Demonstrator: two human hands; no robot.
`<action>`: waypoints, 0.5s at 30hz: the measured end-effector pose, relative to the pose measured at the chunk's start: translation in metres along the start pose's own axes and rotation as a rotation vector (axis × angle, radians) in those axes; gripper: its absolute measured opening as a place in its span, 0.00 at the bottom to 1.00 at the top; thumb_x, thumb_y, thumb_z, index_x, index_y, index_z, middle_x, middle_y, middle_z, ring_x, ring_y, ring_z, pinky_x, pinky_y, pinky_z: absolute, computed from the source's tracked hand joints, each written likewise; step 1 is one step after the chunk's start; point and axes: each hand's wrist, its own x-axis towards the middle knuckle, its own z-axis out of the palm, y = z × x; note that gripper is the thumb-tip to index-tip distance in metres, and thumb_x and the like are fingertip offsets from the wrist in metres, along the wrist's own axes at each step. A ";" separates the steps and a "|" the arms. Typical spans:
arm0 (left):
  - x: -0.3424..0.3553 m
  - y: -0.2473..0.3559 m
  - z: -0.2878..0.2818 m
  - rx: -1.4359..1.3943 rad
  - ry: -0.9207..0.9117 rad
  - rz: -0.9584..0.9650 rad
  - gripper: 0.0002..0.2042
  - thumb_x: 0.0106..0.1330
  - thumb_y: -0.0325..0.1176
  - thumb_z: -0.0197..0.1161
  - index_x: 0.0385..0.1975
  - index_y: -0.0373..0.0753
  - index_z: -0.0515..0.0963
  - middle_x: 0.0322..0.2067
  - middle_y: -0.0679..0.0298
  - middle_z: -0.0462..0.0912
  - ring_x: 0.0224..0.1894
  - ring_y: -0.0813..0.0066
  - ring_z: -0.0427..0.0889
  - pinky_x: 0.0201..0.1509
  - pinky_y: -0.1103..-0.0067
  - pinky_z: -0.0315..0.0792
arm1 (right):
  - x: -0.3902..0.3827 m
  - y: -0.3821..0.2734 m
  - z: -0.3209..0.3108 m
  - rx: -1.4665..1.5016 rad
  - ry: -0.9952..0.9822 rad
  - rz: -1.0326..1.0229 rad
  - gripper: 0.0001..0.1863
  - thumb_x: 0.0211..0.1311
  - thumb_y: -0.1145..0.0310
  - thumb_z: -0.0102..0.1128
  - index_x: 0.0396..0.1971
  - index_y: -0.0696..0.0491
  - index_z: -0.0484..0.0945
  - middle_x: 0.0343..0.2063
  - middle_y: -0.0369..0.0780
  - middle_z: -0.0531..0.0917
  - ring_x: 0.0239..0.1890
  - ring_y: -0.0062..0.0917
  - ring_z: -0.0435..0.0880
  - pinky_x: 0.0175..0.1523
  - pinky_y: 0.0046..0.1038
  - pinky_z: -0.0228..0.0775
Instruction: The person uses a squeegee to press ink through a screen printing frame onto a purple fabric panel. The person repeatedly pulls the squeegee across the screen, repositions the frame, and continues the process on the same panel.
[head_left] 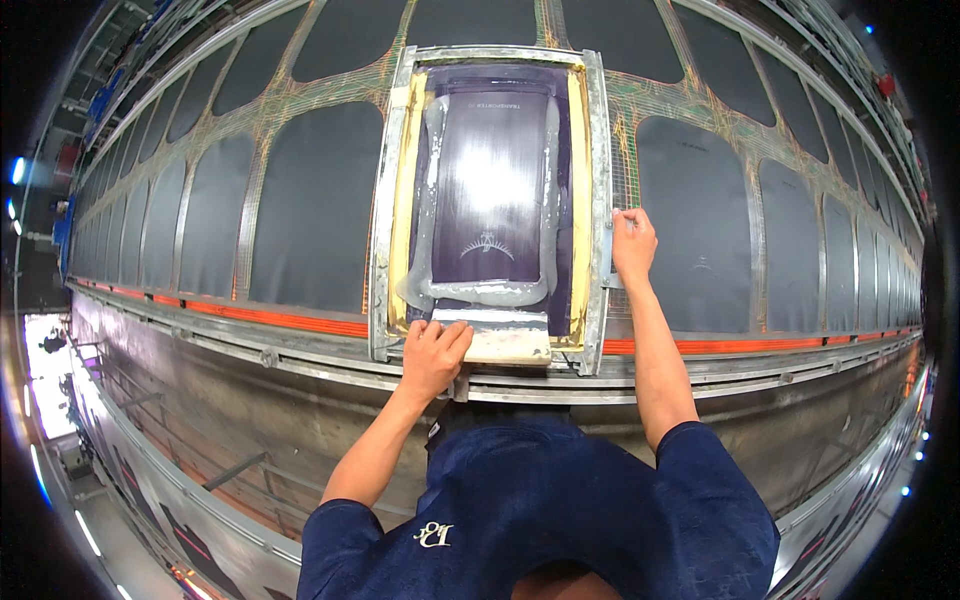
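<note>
A screen-printing frame [603, 150] with aluminium edges, yellow tape and a dark purple mesh lies over the long bench, grey paste bordering its central stencil [480, 190]. My left hand [432, 360] is closed on a pale squeegee [510, 345] with a metal strip, lying across the frame's near end; its underside is hidden. At the right side of the frame, my right hand [633, 243] has its fingers closed on a small grey metal plate [610, 278] along the outer edge.
Rows of dark grey panels [690, 230] stretch to both sides on the bench, separated by coloured guide lines. An orange strip [260, 320] and metal rails [250, 348] run along the near edge, above a lower trough with bars [235, 470].
</note>
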 end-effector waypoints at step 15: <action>0.314 -0.217 0.071 -0.004 0.008 0.030 0.16 0.45 0.27 0.74 0.37 0.47 0.86 0.37 0.69 0.88 0.38 0.65 0.82 0.48 0.67 0.67 | 0.125 -0.076 0.020 -0.037 -0.267 -0.422 0.21 0.60 0.55 0.73 0.46 0.53 0.83 0.44 0.44 0.86 0.50 0.40 0.83 0.56 0.37 0.74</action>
